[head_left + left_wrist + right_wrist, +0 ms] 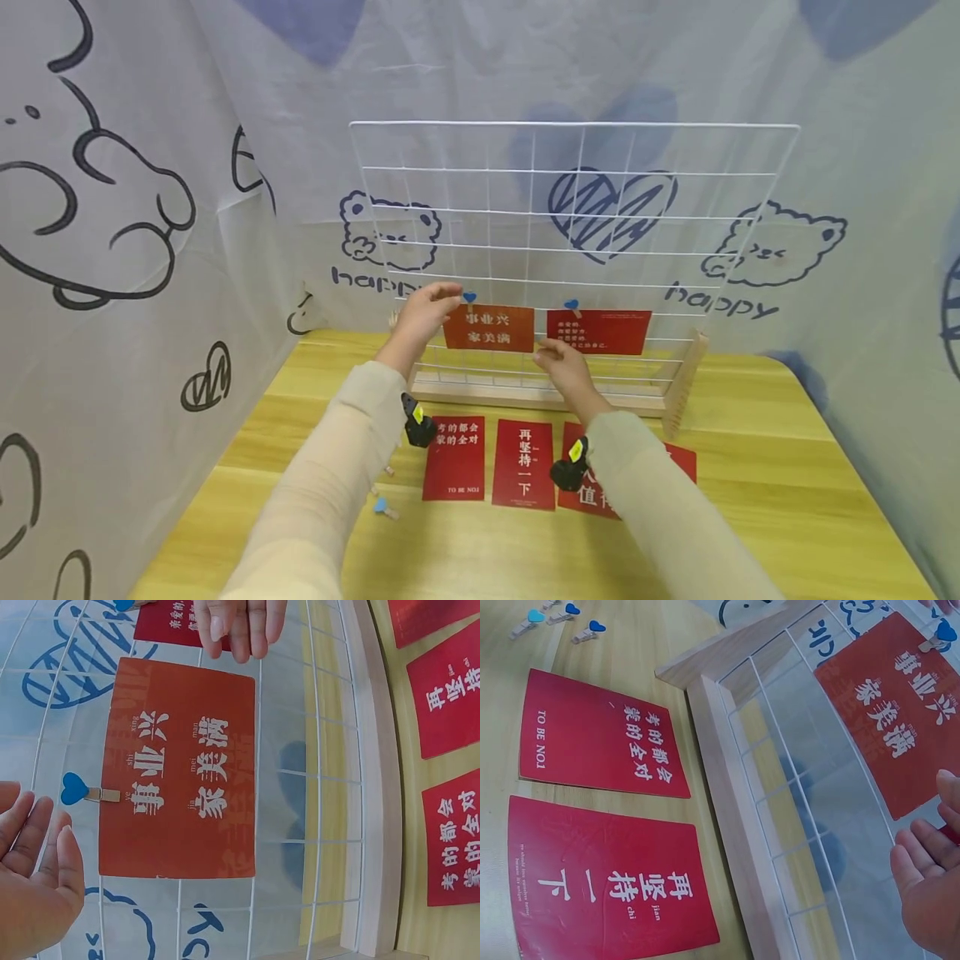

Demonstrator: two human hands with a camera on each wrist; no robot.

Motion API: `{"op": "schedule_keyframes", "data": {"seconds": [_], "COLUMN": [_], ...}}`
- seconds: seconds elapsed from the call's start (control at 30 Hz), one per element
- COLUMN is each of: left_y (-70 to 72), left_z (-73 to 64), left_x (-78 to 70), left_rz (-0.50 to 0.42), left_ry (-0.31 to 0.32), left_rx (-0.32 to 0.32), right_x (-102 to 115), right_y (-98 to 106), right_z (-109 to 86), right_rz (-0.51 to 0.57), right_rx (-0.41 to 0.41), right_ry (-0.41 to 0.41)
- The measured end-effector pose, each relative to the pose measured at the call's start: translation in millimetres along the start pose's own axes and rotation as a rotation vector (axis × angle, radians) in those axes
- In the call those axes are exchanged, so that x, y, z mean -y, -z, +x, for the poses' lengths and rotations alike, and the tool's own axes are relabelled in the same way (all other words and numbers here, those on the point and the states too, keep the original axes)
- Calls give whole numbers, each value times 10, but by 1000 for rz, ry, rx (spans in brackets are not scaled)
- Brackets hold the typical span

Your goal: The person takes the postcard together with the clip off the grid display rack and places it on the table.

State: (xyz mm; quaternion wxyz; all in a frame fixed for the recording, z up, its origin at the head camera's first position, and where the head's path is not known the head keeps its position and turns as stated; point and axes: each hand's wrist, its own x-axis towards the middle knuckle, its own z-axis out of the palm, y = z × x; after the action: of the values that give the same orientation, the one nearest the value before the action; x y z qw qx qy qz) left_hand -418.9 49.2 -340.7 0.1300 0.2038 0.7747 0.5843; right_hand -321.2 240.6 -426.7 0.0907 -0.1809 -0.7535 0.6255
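Observation:
An orange-red card (pixel 491 329) with white characters hangs on a white wire grid (pixel 531 208), held at its top edge by a wooden clothespin with a blue heart (pixel 88 791). Beside this clothespin is my left hand (pixel 424 318), its fingers loosely bent and apart from clip and card. My right hand (pixel 567 373) is near the card's lower right corner, fingers fairly straight, gripping nothing; whether a fingertip touches the card I cannot tell. A second red card (pixel 615 332) hangs to the right under another blue heart clothespin (pixel 572 305).
On the wooden table (pixel 757 500) lie red cards, among them one at left (pixel 454 467) and one in the middle (pixel 523 475); my right sleeve partly covers more. Several heart clothespins (pixel 590 631) lie left of them. A wooden base (pixel 502 393) supports the grid before a printed curtain.

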Motion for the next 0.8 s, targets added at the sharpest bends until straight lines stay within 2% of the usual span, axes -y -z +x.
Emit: {"op": "schedule_keyframes", "data": {"seconds": [0.3, 0.63, 0.8], "left_y": [-23, -27, -35], "left_z": [76, 132, 173], "left_x": [-56, -44, -42], "left_rz": [116, 198, 240], "left_ry": [5, 4, -16], "left_rx": [32, 74, 96], "right_x": [33, 12, 18], "right_y": [-7, -77, -88], "right_z": [39, 45, 68], "right_rz": [-57, -28, -25], "right_rx": [-22, -87, -92], "right_ry": [-24, 31, 59]}}
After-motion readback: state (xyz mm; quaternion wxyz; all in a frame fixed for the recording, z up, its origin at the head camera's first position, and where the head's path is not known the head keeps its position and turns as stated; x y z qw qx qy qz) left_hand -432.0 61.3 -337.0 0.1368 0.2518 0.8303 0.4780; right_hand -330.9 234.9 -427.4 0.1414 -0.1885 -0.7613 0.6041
